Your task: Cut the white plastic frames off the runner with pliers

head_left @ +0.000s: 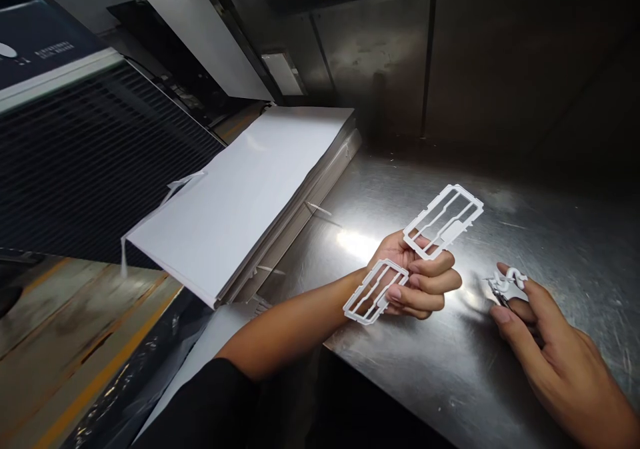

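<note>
My left hand (425,282), reaching in from the left over the steel table, holds two thin white plastic frames. The upper frame (453,230) rises beyond the fingers, tilted up to the right. Nearer the wrist is the lower frame (384,300), pinched under the fingertips. Both frames have long slots and thin inner bars. To the right, my right hand (565,355) is closed around a small metal tool (500,295), mostly hidden by the fingers, so its kind is unclear. Curled white plastic bits (515,275) show at the fingertips, apart from the frames.
A bulky stack with a white top sheet (250,175) lies left of the hands, its edges ragged. Beneath the hands is the shiny steel table (530,229). A black slatted surface (100,162) stands farther left. Dark metal panels (375,49) rise behind.
</note>
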Demonstrator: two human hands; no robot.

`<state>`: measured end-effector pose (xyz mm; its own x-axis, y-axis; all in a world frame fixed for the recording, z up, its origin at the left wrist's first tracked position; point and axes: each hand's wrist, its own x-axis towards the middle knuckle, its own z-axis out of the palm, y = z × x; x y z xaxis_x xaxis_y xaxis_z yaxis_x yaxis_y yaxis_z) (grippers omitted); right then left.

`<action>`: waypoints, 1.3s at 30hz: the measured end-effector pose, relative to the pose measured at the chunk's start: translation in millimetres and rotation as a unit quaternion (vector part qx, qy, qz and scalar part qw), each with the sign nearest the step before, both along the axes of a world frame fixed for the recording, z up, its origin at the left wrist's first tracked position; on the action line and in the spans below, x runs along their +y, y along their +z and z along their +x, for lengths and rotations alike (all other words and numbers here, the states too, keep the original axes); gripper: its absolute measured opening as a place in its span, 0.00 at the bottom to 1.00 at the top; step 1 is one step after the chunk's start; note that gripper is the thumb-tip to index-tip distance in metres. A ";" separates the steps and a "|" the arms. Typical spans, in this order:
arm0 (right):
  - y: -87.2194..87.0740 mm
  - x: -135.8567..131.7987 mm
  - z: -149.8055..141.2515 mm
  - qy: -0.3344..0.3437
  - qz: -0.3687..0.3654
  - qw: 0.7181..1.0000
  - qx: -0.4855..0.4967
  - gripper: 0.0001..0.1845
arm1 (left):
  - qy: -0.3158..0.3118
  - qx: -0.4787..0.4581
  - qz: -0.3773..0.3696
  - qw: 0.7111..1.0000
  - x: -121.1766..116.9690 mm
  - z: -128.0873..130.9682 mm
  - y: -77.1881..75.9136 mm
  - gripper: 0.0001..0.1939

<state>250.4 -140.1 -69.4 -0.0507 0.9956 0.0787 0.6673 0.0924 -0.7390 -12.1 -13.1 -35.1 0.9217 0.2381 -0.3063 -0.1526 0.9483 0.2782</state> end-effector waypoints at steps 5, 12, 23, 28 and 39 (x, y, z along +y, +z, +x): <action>3.6 1.0 -1.6 0.010 0.000 1.000 -0.005 0.22 | 0.006 -0.039 0.019 0.999 0.1 0.2 1.7 0.27; 3.2 0.0 -2.9 -0.018 0.007 1.000 -0.020 0.33 | 0.028 -0.069 0.040 0.996 0.3 0.7 -0.7 0.23; 0.5 -0.4 1.0 -0.036 -0.036 0.998 -0.037 0.36 | 0.036 -0.121 0.079 0.989 1.2 3.0 2.3 0.24; 0.5 -2.4 0.2 -0.058 -0.065 0.996 -0.035 0.38 | 0.027 -0.155 0.081 0.984 3.2 2.8 -4.0 0.20; -1.3 -1.4 1.9 -0.054 -0.047 0.996 -0.044 0.38 | 0.033 -0.136 0.095 0.986 3.2 2.8 1.3 0.19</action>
<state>252.3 -141.5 -70.7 0.0539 0.9984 -0.0159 0.7320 -0.0503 -0.6794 -9.3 -10.0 -33.8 0.9444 0.3288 0.0059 -0.3050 0.8688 0.3900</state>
